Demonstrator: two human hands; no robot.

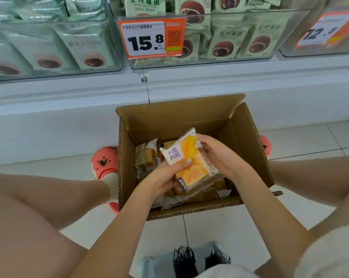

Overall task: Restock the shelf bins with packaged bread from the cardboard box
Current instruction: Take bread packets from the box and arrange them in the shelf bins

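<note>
Both the left hand (165, 180) and right hand (219, 155) curled their fingers (181, 164) round the bread packet (191, 163) above the cardboard box (247, 141), a light, soft, slippery-wrapped item judged best held by its edges.

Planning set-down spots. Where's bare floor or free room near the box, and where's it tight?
Free: white floor tiles right of the cardboard box, below the shelf base; tiles between box front and the person. Inside the box, the far half shows bare wall. Crowded: box bottom full of bread packs; both hands hold a pack; bins packed.

Box (189, 117) on floor (219, 227) before shelf bins (219, 63); bread packs (147, 159) inside; one pack (189, 161) above, between both hands.
</note>
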